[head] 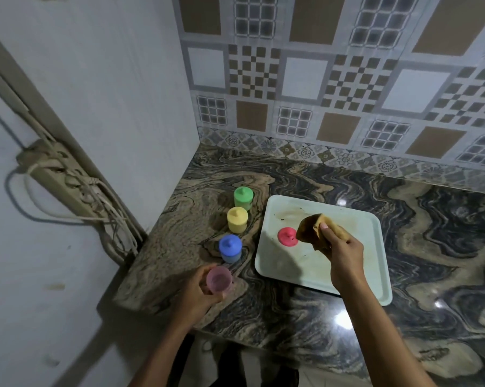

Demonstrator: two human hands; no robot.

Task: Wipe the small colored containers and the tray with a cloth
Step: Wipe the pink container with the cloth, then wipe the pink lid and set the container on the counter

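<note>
Head view, swirled marble counter (347, 325), patterned tile wall (333, 79), left grip (199, 294) around pink cup (219, 280), right grip (344, 255) clutching cloth (311, 227)

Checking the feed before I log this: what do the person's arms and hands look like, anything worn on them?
Both forearms are bare as far as the picture shows: no sleeves in view. The left hand and the right hand wear no gloves, and I see no rings, watch, bracelets or markings on either. A short, unpainted thumbnail shows on the right one. The light is dim, so fine detail may be missed.
</note>
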